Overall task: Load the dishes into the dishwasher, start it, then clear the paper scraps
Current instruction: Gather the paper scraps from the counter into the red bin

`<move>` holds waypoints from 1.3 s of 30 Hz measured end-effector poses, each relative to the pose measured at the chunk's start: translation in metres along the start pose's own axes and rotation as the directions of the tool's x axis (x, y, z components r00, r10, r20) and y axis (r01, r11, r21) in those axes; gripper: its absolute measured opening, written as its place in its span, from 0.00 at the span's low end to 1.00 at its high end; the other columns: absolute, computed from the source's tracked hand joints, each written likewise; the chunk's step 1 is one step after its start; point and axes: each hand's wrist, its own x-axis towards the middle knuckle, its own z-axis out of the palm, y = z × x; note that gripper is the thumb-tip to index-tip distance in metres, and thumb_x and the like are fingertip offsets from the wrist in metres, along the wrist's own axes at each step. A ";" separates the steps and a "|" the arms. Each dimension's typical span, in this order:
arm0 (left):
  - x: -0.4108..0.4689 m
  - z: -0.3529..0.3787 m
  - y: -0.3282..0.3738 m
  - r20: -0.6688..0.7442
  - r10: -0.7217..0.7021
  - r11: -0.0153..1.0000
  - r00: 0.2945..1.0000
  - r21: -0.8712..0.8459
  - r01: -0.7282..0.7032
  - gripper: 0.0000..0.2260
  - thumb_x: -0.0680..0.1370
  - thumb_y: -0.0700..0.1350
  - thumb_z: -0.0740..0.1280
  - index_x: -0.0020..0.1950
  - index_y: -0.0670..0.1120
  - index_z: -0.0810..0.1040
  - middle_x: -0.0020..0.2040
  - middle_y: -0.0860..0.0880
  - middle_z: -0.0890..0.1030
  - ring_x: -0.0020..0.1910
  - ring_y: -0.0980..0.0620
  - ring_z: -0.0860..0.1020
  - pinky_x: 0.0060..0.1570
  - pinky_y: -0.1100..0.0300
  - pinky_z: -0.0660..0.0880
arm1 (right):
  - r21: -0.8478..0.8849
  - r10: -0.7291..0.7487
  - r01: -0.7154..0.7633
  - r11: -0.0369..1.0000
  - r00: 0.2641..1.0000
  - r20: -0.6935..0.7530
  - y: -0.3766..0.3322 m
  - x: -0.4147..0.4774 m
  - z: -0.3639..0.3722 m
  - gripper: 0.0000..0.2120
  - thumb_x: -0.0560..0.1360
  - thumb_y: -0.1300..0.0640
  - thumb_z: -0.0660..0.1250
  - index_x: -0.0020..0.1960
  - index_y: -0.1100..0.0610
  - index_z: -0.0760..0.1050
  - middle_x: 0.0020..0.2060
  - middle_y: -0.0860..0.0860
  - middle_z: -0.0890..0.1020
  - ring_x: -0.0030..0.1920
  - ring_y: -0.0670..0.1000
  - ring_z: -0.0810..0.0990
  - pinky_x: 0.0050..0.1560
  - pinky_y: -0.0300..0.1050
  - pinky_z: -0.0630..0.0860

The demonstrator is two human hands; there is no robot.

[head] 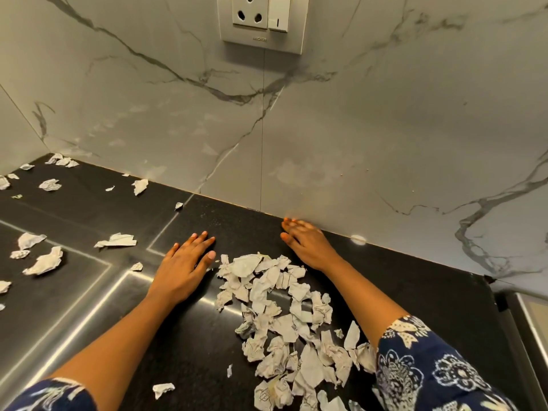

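A heap of crumpled white paper scraps [284,315] lies on the black countertop [207,221], between my two forearms. My left hand [184,262] lies flat on the counter just left of the heap, fingers straight, holding nothing. My right hand [305,241] rests palm down beyond the heap's far right edge, fingertips touching the foot of the marble wall. More loose scraps [44,262] are scattered over the left part of the counter, some near the back left corner [62,160]. No dishes or dishwasher are in view.
A marble backsplash [326,129] rises behind the counter, with a wall socket and switch [262,20] high up. The counter's right edge drops off at a steel-edged surface [522,315]. Inlaid metal strips [89,312] cross the counter at left.
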 end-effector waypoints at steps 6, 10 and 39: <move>0.000 0.001 0.000 0.000 0.004 1.000 1.000 0.003 -0.004 0.40 0.70 0.74 0.34 0.76 0.56 0.57 0.77 0.57 0.55 0.73 0.62 0.49 0.73 0.51 0.46 | 0.323 0.041 -0.096 0.942 0.984 0.174 -0.003 -0.012 -0.007 0.24 0.80 0.41 0.47 0.70 0.49 0.68 0.72 0.48 0.65 0.73 0.48 0.59 0.71 0.46 0.52; 0.000 0.002 0.000 -0.007 0.008 1.000 1.000 0.013 -0.008 0.39 0.71 0.73 0.35 0.76 0.55 0.57 0.77 0.56 0.55 0.74 0.60 0.50 0.73 0.50 0.46 | 0.485 0.099 -0.138 0.863 0.990 0.105 0.000 -0.014 -0.022 0.25 0.79 0.41 0.50 0.67 0.52 0.73 0.68 0.50 0.72 0.69 0.49 0.67 0.69 0.46 0.58; -0.169 -0.092 -0.032 -0.178 -0.173 0.919 0.969 -0.384 0.094 0.23 0.73 0.71 0.55 0.65 0.66 0.68 0.69 0.59 0.68 0.72 0.57 0.64 0.74 0.43 0.48 | 0.065 0.158 -0.151 0.986 0.980 -0.118 -0.125 -0.075 0.013 0.18 0.79 0.46 0.57 0.62 0.55 0.75 0.60 0.55 0.79 0.61 0.56 0.75 0.58 0.47 0.70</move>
